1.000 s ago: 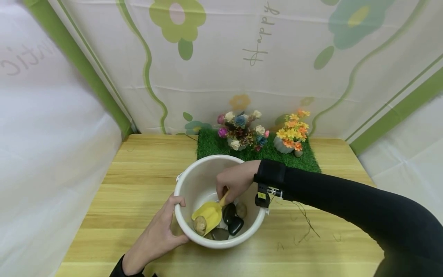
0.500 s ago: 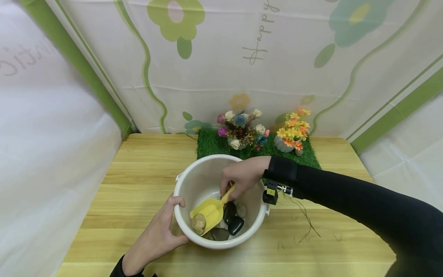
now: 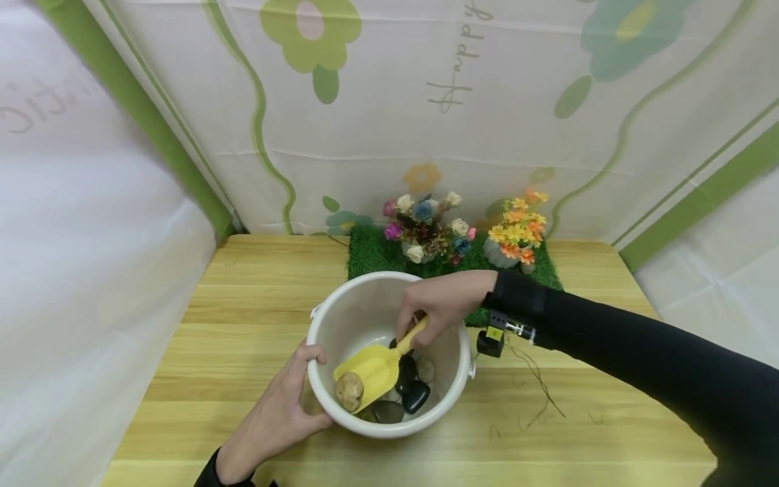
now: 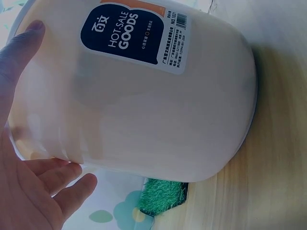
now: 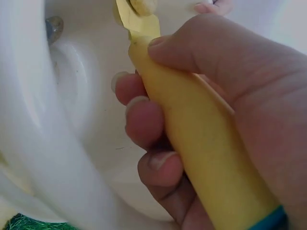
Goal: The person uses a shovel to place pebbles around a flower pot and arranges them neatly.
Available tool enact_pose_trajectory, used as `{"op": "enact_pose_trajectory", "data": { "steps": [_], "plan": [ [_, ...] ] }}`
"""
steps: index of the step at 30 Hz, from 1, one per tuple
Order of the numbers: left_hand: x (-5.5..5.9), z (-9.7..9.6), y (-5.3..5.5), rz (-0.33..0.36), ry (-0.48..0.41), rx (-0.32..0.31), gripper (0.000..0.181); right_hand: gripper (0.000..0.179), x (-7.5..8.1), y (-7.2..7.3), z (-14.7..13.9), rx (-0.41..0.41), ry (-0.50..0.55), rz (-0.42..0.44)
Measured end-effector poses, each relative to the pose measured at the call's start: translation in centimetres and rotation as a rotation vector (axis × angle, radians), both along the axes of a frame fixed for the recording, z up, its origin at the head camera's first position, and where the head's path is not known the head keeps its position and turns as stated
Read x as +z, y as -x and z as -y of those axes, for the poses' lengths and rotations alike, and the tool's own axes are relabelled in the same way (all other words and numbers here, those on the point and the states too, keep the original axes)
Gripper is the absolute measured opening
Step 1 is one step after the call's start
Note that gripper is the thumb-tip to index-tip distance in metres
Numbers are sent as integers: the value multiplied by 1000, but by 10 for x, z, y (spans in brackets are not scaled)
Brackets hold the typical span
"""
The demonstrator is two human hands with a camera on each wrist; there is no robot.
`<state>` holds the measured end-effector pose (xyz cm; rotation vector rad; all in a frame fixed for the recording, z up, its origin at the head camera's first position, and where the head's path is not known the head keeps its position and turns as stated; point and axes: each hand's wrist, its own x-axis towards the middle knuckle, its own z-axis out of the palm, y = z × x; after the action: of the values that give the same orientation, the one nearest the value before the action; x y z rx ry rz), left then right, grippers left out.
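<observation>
A white bucket (image 3: 325, 399) stands on the wooden table, with dark and pale stones (image 3: 416, 396) at its bottom. My left hand (image 3: 281, 400) holds the bucket's near left side, one finger hooked over the rim. In the left wrist view, the thumb and fingers spread along the bucket's labelled outer wall (image 4: 158, 115). My right hand (image 3: 439, 303) reaches inside the bucket and grips the yellow handle of a small shovel (image 3: 376, 368). The right wrist view has the fingers curled round this handle (image 5: 192, 129). A tan, rounded stone (image 3: 349, 391) lies on the shovel's blade.
Behind the bucket, a green turf mat (image 3: 371, 253) bears a pot of mixed roses (image 3: 426, 230) and a pot of orange and yellow flowers (image 3: 517, 233). Thin dry strands (image 3: 540, 385) lie right of the bucket. White printed curtains (image 3: 389, 122) surround the table (image 3: 255, 318).
My right hand has moved right and slightly up, drawing the shovel handle with it. The blade has shifted a little, with the tan stone still on it. My left hand has stayed on the bucket.
</observation>
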<state>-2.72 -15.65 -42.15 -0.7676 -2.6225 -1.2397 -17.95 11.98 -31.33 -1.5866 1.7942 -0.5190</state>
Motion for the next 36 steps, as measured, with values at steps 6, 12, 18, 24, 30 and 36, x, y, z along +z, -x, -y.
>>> {"op": "enact_pose_trajectory", "data": {
  "steps": [6,12,18,24,30,36],
  "plan": [
    [2,-1,0,18,-6,-5,65,22,4,-2,-12,-16,42,17],
    [1,0,0,5,-17,-18,65,22,12,-6,-20,-50,68,25],
    [1,-1,1,-4,-28,-16,65,23,18,-9,-29,-73,100,77],
    [-1,-1,1,-10,-44,-13,66,26,19,-12,-45,-147,104,59],
    [-1,-2,1,-12,-34,-12,66,27,25,-16,-61,-229,124,55],
    [-1,-1,1,-32,-17,-3,67,27,32,-20,-80,-343,115,45]
  ]
}}
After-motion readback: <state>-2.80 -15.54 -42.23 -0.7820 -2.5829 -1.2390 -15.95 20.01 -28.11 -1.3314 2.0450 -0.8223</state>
